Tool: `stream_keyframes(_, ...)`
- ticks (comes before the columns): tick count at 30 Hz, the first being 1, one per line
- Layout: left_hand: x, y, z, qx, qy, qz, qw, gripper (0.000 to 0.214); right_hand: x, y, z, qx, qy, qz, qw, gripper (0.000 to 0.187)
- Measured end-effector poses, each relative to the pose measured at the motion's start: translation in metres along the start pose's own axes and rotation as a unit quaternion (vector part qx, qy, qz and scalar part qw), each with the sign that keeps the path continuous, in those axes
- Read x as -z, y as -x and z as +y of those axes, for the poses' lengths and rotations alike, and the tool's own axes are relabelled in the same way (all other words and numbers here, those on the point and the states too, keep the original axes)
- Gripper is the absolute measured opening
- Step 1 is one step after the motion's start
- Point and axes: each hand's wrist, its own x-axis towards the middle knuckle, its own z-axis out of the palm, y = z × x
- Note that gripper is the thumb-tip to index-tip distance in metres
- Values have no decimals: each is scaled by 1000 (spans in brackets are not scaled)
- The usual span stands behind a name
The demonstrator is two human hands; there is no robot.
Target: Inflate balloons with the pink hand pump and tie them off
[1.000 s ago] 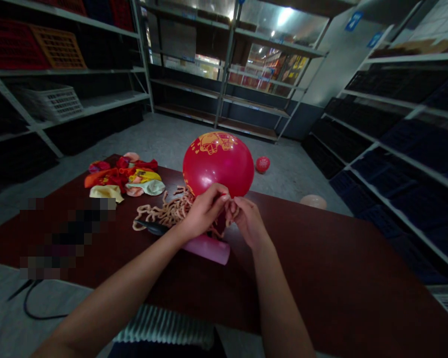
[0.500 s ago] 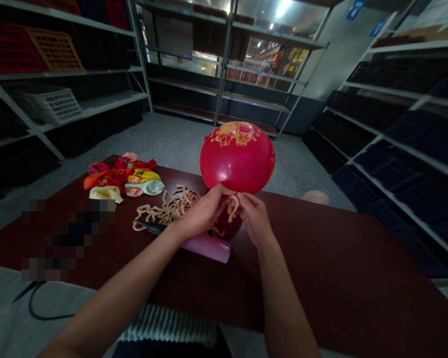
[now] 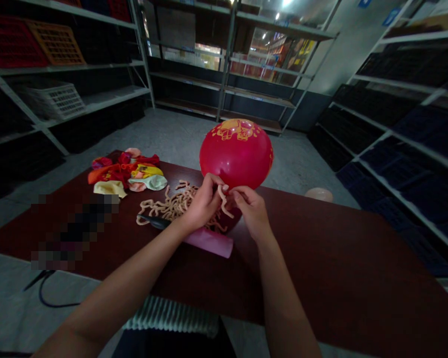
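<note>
An inflated red balloon [image 3: 236,151] with a gold print floats just above the dark red table [image 3: 339,278]. My left hand [image 3: 200,205] and my right hand [image 3: 249,209] meet under it at its neck. Both hands have their fingers pinched together there. A short pale string [image 3: 224,201] hangs between the fingertips of the two hands. A heap of similar pale strings [image 3: 170,204] lies on the table just left of my left hand. A pink cylinder [image 3: 209,241] with a black handle rests on the table under my left wrist.
A pile of flat, uninflated balloons [image 3: 125,174] in several colours lies at the table's far left. A pale balloon [image 3: 318,193] sits on the floor beyond the table. Metal shelving [image 3: 224,59] lines the room on the left, back and right. A black cable [image 3: 45,291] trails on the floor.
The balloon rose and shifted right from its place a second ago. My hands moved with it, staying at its neck, and the pale string now shows between my fingers.
</note>
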Motion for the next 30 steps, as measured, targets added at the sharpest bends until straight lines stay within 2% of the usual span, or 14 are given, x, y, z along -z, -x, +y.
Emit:
stream_keyframes(5,2,-2,1,91,132,-18,987,18,4,1,3,7,38,-34,999,22)
stream_keyframes(9,4,-7,1,131,232,-18,964,27,8,2,4,6,115,-46,992,12)
stream_keyframes(11,4,-9,2,158,283,-24,946,30,7,2,1,-3,72,-47,996,13)
stream_keyframes(13,4,-9,3,181,313,-31,932,31,4,2,-2,-16,-19,-44,999,16)
stream_keyframes(16,4,-7,6,189,328,-49,924,31,-2,3,-4,-34,-129,-21,991,16)
stream_keyframes(18,3,-5,8,187,329,-69,923,30,-6,4,-2,-41,-154,-4,987,16)
stream_keyframes(20,2,-5,9,187,318,-74,927,30,-8,4,0,-45,-146,2,988,18)
stream_keyframes(25,2,-9,11,193,272,-11,943,30,-8,5,-2,-37,-89,-28,995,22)
stream_keyframes(30,5,-9,13,260,264,-53,927,33,-9,6,-3,-30,-75,-78,994,21)
